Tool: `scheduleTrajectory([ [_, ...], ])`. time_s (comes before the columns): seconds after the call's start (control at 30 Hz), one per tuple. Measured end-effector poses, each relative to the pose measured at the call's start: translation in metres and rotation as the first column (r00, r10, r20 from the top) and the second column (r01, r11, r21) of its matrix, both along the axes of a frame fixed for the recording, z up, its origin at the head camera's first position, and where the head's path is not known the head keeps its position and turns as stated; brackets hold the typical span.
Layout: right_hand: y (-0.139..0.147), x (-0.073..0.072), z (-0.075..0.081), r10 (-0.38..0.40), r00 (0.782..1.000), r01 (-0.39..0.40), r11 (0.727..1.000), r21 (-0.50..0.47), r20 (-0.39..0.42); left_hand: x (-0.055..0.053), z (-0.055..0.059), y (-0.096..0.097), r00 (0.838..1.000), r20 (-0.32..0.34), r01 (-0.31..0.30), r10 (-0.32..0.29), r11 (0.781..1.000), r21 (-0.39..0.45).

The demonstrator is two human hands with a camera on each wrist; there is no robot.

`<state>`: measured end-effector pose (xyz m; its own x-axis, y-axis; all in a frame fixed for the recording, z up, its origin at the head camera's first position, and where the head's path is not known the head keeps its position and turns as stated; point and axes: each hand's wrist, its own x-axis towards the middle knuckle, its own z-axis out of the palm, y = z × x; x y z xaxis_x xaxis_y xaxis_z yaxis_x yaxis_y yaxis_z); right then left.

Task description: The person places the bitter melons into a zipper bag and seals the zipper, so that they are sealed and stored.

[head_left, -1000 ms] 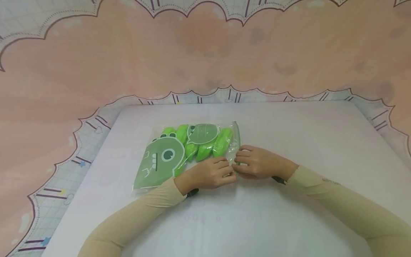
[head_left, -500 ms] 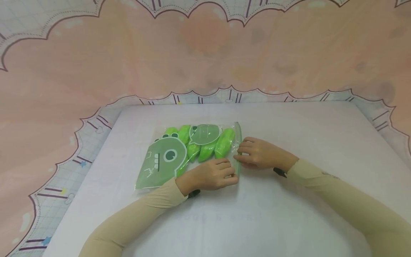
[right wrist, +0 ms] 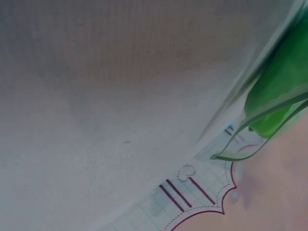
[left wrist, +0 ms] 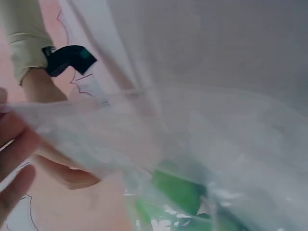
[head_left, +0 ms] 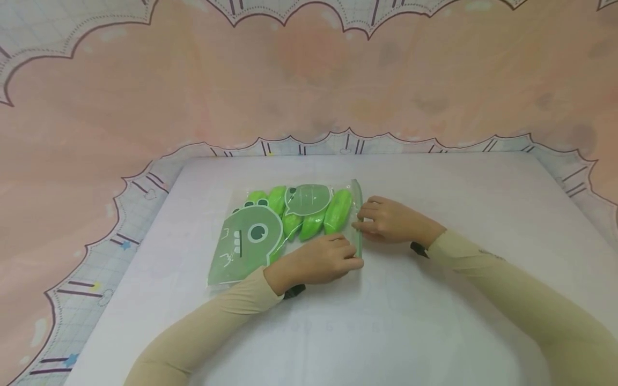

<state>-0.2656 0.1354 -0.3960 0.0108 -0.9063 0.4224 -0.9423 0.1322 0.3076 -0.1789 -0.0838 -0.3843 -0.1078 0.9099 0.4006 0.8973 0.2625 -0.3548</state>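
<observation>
A clear zip bag (head_left: 246,241) printed with green cartoon dinosaurs lies flat in the head view. Inside it are several plump, elongated bright green pieces (head_left: 338,210); their exact kind is unclear. My left hand (head_left: 321,260) pinches the near corner of the bag's mouth; in the left wrist view its fingers (left wrist: 14,154) are on the plastic edge. Farther along that edge, my right hand (head_left: 393,221) grips the green zip strip (head_left: 357,193) with curled fingers. At the mouth's far end, the right wrist view shows the two green strip lips (right wrist: 245,155) standing apart.
The bag rests on a white table (head_left: 463,193). Behind it hangs a peach-coloured cloth (head_left: 309,80) with a scalloped, checked border. A dark wrist camera mount (left wrist: 70,60) sits at the right cuff.
My right hand has slid away from my left along the zip strip, toward the bag's far corner. My left hand stays at the near corner, having shifted slightly right.
</observation>
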Motion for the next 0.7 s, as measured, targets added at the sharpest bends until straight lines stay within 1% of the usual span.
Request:
scheduleTrajectory([
  [0.13, 0.000, -0.005, -0.001, -0.018, 1.000, 0.018, 1.000, 0.002, 0.004, 0.001, 0.003, 0.002, 0.998, 0.058, -0.036, 0.036, 0.999, -0.005],
  [0.2, 0.000, -0.007, 0.000, -0.033, 0.999, 0.033, 0.999, 0.010, 0.014, 0.001, 0.003, 0.002, 0.997, 0.065, -0.050, 0.050, 0.999, -0.003],
  [0.33, 0.001, -0.011, 0.001, -0.077, 0.996, 0.076, 0.996, 0.038, 0.034, 0.000, 0.002, 0.004, 0.997, 0.043, -0.064, 0.063, 0.998, 0.021],
  [0.4, 0.001, -0.014, 0.002, -0.101, 0.994, 0.098, 0.994, 0.053, 0.041, -0.001, 0.001, 0.005, 0.997, 0.042, -0.069, 0.067, 0.997, 0.035],
  [0.53, 0.001, -0.021, 0.002, -0.137, 0.989, 0.132, 0.989, 0.073, 0.061, -0.003, 0.001, 0.007, 0.994, 0.073, -0.088, 0.085, 0.995, 0.040],
  [0.7, 0.000, -0.034, 0.001, -0.154, 0.986, 0.149, 0.986, 0.074, 0.057, -0.005, -0.002, 0.009, 0.986, 0.123, -0.113, 0.112, 0.994, 0.006],
])
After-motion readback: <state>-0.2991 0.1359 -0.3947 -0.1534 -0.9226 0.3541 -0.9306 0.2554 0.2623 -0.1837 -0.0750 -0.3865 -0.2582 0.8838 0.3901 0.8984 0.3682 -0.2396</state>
